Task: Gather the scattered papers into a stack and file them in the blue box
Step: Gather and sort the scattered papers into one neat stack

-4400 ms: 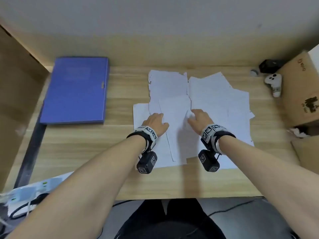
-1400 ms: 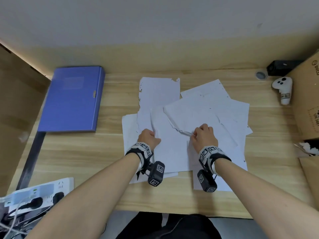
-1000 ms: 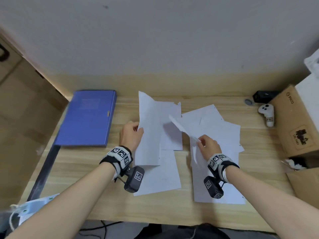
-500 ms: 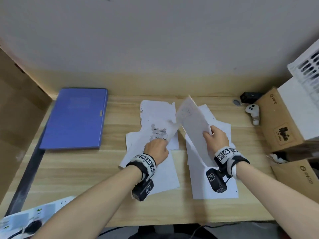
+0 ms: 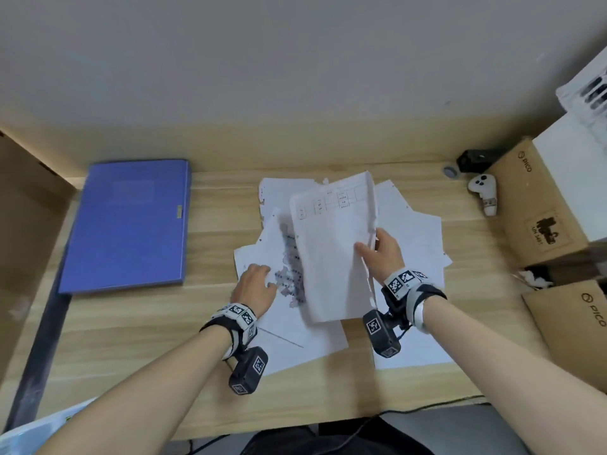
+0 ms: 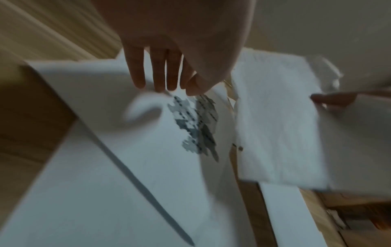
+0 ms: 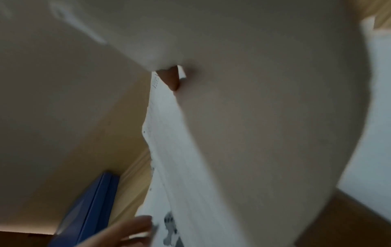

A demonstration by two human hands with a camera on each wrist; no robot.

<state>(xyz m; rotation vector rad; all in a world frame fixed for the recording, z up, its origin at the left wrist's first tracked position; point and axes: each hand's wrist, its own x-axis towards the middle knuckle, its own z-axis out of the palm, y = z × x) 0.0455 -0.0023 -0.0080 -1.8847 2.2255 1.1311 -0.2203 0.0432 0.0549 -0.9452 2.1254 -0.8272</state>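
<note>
The right hand [image 5: 382,254] pinches a lifted table-printed sheet [image 5: 331,247], thumb on top. The left hand [image 5: 254,285] presses straight fingers [image 6: 136,73] onto a grey-patterned sheet [image 5: 289,267] on the desk [image 5: 115,323].

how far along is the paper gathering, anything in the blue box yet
Early stage. Nothing is filed: the blue box lies shut on the desk. In hand: the right hand grips a few lifted sheets; the left hand touches a printed sheet. Left: loose papers, stacking, filing.
</note>
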